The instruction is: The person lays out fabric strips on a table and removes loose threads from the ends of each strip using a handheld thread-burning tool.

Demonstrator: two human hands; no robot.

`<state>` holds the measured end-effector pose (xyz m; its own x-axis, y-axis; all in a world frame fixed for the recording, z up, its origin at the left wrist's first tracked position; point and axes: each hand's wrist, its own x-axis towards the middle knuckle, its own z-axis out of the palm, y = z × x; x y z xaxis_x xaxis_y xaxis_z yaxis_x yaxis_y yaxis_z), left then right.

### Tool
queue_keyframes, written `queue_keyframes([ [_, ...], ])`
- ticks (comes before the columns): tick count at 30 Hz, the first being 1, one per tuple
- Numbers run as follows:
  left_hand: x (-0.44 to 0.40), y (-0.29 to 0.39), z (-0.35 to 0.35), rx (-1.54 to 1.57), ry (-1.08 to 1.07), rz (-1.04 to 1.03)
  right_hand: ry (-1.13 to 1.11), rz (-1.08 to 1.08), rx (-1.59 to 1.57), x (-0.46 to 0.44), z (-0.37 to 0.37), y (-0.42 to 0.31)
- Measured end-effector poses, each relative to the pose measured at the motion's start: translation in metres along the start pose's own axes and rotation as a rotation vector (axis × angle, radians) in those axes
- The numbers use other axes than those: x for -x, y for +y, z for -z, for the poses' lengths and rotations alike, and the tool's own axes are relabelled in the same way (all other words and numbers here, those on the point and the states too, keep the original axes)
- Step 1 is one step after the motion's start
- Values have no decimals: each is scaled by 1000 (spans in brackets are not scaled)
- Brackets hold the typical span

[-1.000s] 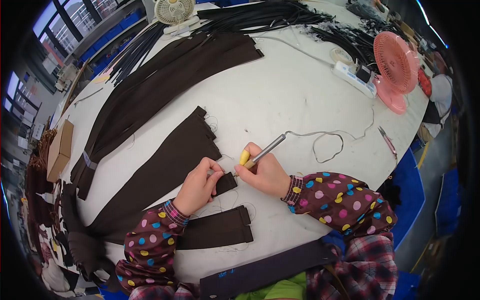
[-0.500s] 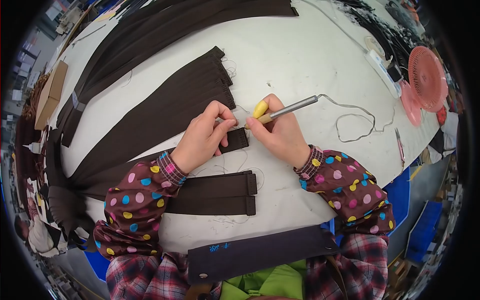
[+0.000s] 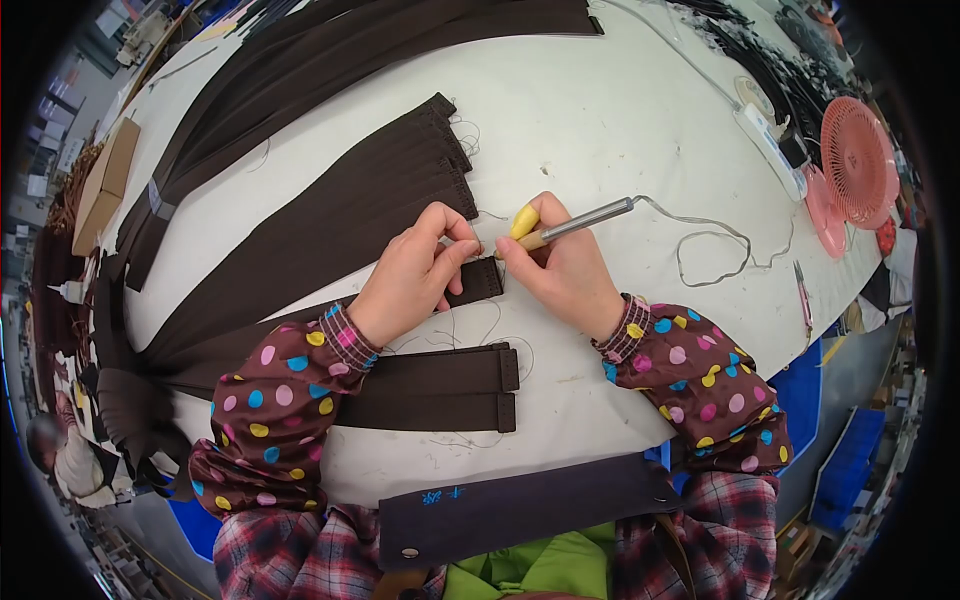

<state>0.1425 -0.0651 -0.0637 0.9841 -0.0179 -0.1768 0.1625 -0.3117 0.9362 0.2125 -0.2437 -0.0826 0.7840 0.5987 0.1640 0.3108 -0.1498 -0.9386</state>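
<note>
My left hand [image 3: 415, 265] is closed in a pinch at a loose thread beside the end of a dark brown fabric strap [image 3: 482, 279]. That strap runs beneath the fingers, and its stitched end pokes out to the right. My right hand [image 3: 565, 265] grips a corded pen-shaped tool [image 3: 590, 216] with a metal barrel and a tan front part. Its tip points left, close to my left fingertips. A yellow finger cover [image 3: 524, 220] sits on my right index finger. Nearer to me lie two more strap ends [image 3: 505, 390] trailing thin threads.
Beyond my left hand a fan of brown straps [image 3: 340, 200] spreads over the white table [image 3: 620, 120], with a longer bundle [image 3: 330, 60] behind it. On the right are a pink fan [image 3: 858, 165], a power strip [image 3: 768, 150] and small scissors [image 3: 803, 300]. A cardboard box [image 3: 105, 185] stands left.
Almost nothing differs. The whole view has shifted slightly, and both hands keep their pinch and grip with the tool's tip still near the left fingertips.
</note>
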Motion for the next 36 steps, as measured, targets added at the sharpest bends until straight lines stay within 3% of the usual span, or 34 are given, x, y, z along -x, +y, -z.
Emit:
queue_keyframes([
  [8, 0, 1, 0, 40, 34, 13, 17, -6, -28, 2, 1, -1],
  [11, 5, 6, 2, -154, 31, -12, 50, -42, -129, 3, 1, -1],
  [14, 4, -5, 1, -372, 40, -285, 69, -79, -197, 3, 1, 2],
  [17, -2, -9, 1, -408, 43, -315, 54, -65, -218, 2, 0, 2],
  [26, 1, 7, 5, -185, -12, -4, -33, -36, -145, 2, 1, -2],
  [36, -1, 8, 5, -128, -28, 48, -39, 1, -24, 1, 0, -1],
])
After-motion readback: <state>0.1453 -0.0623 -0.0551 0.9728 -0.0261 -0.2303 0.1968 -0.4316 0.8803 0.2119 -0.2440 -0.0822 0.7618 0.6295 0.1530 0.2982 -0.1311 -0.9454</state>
